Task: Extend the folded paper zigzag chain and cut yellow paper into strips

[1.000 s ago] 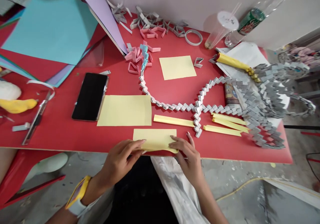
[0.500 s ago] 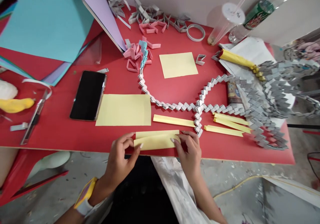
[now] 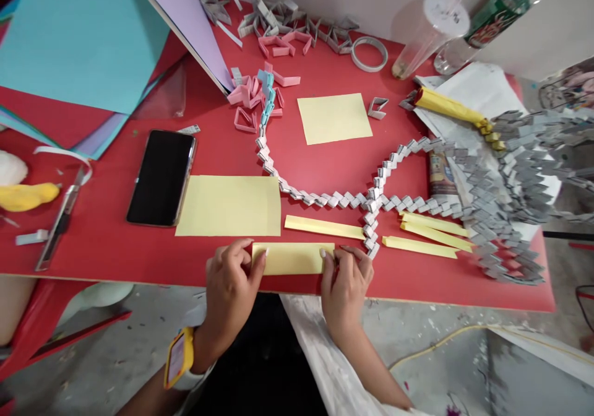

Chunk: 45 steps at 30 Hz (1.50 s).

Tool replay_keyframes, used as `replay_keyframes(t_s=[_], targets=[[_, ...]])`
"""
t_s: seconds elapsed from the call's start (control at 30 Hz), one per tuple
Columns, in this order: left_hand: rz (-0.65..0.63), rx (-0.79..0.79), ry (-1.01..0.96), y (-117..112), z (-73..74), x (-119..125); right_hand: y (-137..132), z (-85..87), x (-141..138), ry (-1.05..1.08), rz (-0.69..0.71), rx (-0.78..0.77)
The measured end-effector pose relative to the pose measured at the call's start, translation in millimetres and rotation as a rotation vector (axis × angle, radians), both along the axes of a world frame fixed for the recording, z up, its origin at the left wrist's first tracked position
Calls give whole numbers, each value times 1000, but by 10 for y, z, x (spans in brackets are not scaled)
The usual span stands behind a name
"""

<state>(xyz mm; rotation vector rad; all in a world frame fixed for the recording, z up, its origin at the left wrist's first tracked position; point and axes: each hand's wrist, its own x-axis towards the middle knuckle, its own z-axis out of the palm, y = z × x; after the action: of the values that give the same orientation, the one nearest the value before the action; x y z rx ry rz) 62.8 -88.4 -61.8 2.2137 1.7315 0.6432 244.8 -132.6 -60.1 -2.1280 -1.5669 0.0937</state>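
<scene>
A yellow paper strip [image 3: 292, 258], folded in half lengthwise, lies flat near the front edge of the red table [image 3: 116, 249]. My left hand [image 3: 231, 286] pinches its left end with thumb and fingers. At the right end my right hand [image 3: 346, 280] pinches the same strip. Both hands press the fold down on the table. A larger yellow sheet [image 3: 229, 206] lies just behind the strip.
A black phone [image 3: 161, 177] lies left of the yellow sheet. Folded yellow strips [image 3: 323, 226] and a grey paper chain [image 3: 371, 202] lie behind my right hand. Coloured paper sheets [image 3: 78, 38] fill the far left, a knife [image 3: 62, 221] lies left, a plastic cup [image 3: 429, 35] stands far right.
The yellow paper was folded over from the near edge to the far edge and is now pressed flat as a narrower strip. Both hands moved up onto its ends.
</scene>
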Motion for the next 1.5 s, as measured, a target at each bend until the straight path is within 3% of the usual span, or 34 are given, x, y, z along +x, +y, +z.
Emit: replay_keyframes(t_s=[0.57,0.7,0.77,0.9,0.93,1.1,1.2,1.33,1.5], targets=[[-27,65,132,87,1,41,11,-51,-43,-130,-42,-41],[-39,181,194,98,-14,23,16,-50,-48,-205,-75,-26],[-73,221,217,111,-12,17,-8,-39,-93,-260,12,-57],[-106,241,242,126,-1,22,-122,-19,-172,-287,594,-158],[-101,245,247,126,-1,23,-158,-15,-152,-284,674,-181],[-112,274,242,118,-34,7,-333,28,229,-340,524,-261],[-271,316,163,111,-39,-36,-394,49,400,-376,504,-250],[-676,363,130,63,26,-126,-386,36,401,-335,464,-123],[-769,325,181,-38,86,-254,-327,20,405,-262,530,119]])
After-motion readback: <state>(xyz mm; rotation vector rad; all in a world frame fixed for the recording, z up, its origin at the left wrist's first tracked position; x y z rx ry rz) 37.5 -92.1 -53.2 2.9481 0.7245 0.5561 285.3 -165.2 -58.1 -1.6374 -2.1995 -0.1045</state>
